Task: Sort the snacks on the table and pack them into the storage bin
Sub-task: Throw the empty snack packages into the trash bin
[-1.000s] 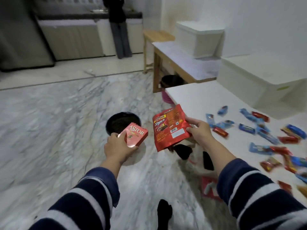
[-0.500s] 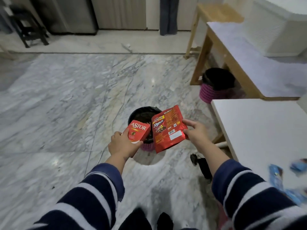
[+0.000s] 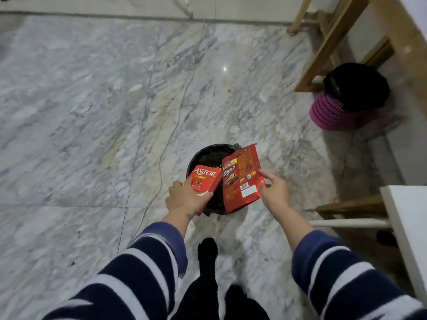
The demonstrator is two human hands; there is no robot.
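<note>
- L hand [image 3: 184,197] gripping red Astor box [image 3: 204,182] by its lower end, thumb on printed face, logo up toward camera.
- R hand [image 3: 275,192] pinching red snack pouch [image 3: 242,179] at right edge, forefinger over front, back panel w/ barcode showing; top edge of pouch torn open.
- Box & pouch side by side, edges nearly touching, both held above black-lined bin [image 3: 208,155] on floor; bin mouth partly hidden behind them.
- Both arms in navy/white striped sleeves [image 3: 138,273], reaching fwd & down.
- Dark-clad legs & feet [image 3: 208,252] below, btwn arms, just short of bin.
- Grey-veined marble floor [image 3: 80,112] all round; thin cable [image 3: 180,107] running across it toward bin's left side.
- Second bin, pink mesh w/ black liner [image 3: 335,112], well apart at upper right, beside wooden leg frame [image 3: 323,54].
- White bench corner [image 3: 406,215] at right edge, white crossbar beneath; nothing of its top contents in view.
</note>
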